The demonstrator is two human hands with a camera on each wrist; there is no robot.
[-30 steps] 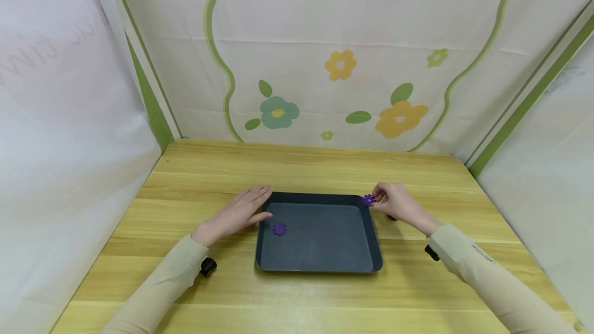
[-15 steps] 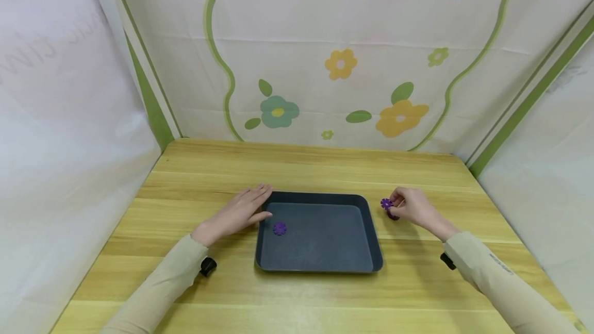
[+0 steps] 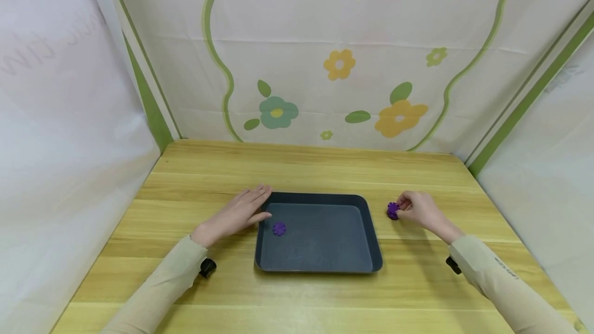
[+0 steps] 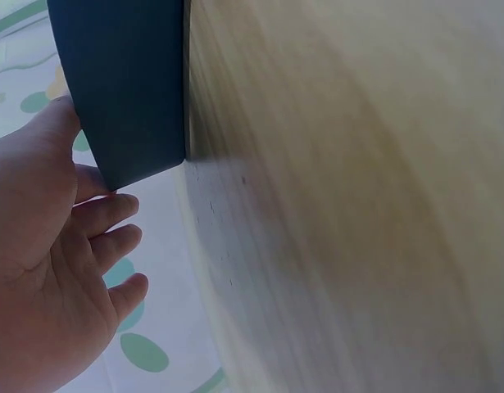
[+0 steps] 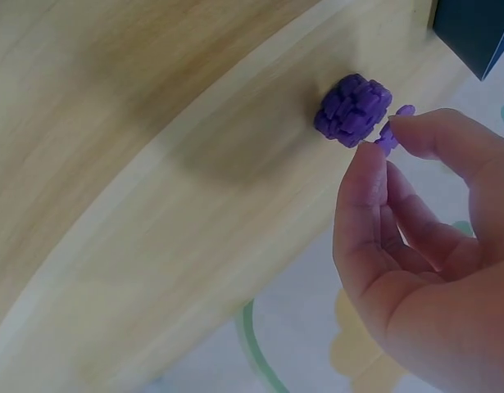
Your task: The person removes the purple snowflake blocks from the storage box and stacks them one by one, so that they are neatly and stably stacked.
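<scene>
A dark tray lies mid-table with one purple flower-shaped disc inside, near its left wall. My left hand rests flat on the table, fingers straight, touching the tray's left rim; the left hand holds nothing. Right of the tray, my right hand pinches a purple disc between thumb and forefinger. It holds the disc right against a small stack of purple discs that sits on the wood. In the head view, disc and stack merge into one purple spot.
The wooden table is walled in by a flowered cloth backdrop and white side sheets. Bare wood lies behind the tray and along the front edge.
My right hand has carried the purple disc from the tray's far right corner rightward and down to the stack on the table. The left hand and the disc in the tray have stayed put.
</scene>
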